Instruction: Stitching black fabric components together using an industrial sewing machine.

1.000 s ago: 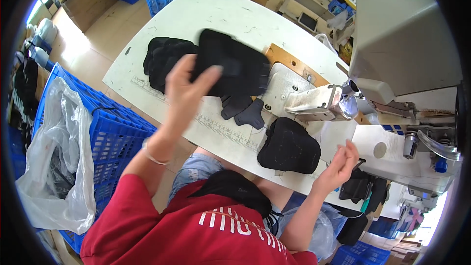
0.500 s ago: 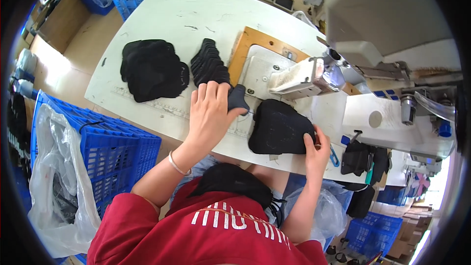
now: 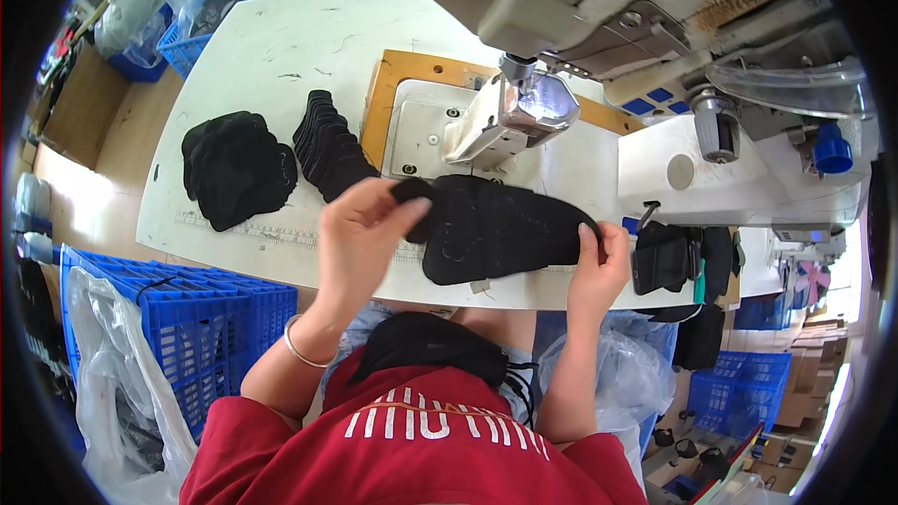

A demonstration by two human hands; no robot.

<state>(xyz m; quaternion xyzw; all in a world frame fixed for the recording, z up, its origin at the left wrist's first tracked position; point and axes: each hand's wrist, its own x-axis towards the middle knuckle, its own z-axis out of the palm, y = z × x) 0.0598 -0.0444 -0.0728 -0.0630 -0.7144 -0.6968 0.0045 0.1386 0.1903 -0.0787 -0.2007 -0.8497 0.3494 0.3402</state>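
Blue crates (image 3: pixel 220 327) stand by the flecked white table (image 3: pixel 257 84) beneath black fabric (image 3: pixel 524 238).

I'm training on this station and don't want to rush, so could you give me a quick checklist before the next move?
1. Right hand has the large black piece: ok, pinched at its right end.
2. Left hand has the small black piece: ok, between thumb and fingers.
3. Small piece lined up with the large one: cannot tell, black on black hides the edges.
4. Fingers clear of the machine's metal arm: ok, both hands are on the person's side of it.
5. Fanned stack apart from the wider black pile: ok, a narrow gap shows.
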